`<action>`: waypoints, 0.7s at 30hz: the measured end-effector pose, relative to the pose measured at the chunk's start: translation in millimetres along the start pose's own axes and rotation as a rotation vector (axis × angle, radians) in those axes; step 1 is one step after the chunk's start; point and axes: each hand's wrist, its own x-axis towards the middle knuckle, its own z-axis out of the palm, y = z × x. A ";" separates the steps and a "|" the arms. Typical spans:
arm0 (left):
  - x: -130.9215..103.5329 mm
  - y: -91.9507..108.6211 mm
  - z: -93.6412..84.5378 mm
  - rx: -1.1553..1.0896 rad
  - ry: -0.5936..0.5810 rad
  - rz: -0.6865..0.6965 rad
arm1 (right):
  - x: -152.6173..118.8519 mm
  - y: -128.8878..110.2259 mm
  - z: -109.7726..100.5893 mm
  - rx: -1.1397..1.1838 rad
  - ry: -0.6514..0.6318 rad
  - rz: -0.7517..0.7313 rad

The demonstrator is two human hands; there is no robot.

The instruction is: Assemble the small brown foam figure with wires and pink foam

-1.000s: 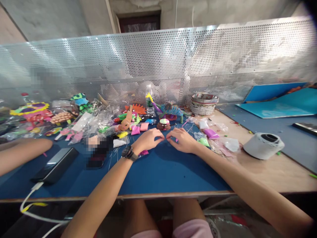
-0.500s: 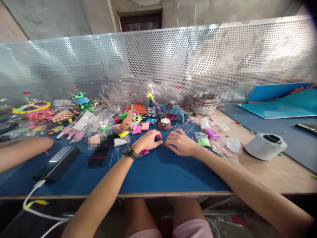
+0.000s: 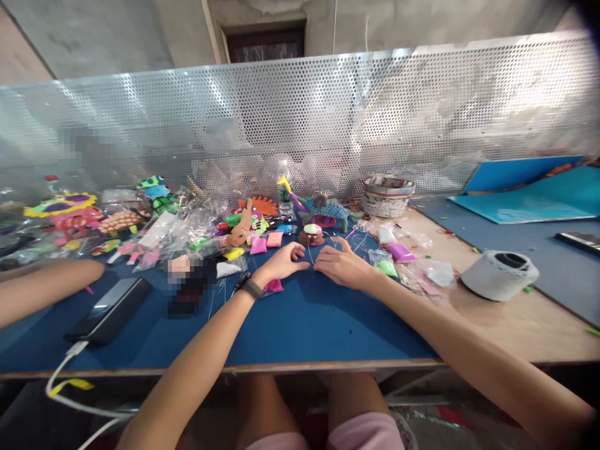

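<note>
My left hand, wearing a dark watch on the wrist, hovers low over the blue table mat. Its fingers are curled but stand apart from the thumb, with nothing visible between them. Just to its right, my right hand has its fingertips pinched together on a thin white wire, which rises from them towards the back. Right behind both hands sits a brown coiled clay figure with eyes and a pale top. A bright pink clay piece lies beside my left wrist.
Clay packets, such as a purple one and a green one, lie to the right. Clay animals and a water bottle stand behind. A white roll and a basket are at right; a phone and another person's arm at left.
My left hand's fingers have parted from the thumb and come slightly away from the right fingertips. The thin wire now shows upright between the hands. The right hand has hardly moved.
</note>
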 end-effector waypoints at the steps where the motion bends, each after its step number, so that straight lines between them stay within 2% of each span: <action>1: -0.2 -1.3 2.1 0.002 0.030 -0.003 | 0.3 0.5 0.1 -0.002 0.003 -0.009; 4: -1.1 -2.0 5.8 -0.040 0.034 0.010 | 1.0 1.9 0.1 -0.015 0.011 -0.042; 9: -1.1 4.1 9.3 -0.125 -0.102 0.078 | 2.1 6.2 2.2 0.010 0.000 -0.073; 13: 0.4 4.4 14.7 -0.046 -0.035 0.106 | 1.1 8.5 5.0 0.081 -0.004 -0.054; 17: -1.2 7.4 15.5 -0.027 -0.003 0.036 | -1.6 6.0 0.3 0.128 0.091 0.065; 21: -3.4 13.4 13.8 -0.033 0.047 -0.042 | -3.8 5.2 -4.0 0.073 0.284 0.329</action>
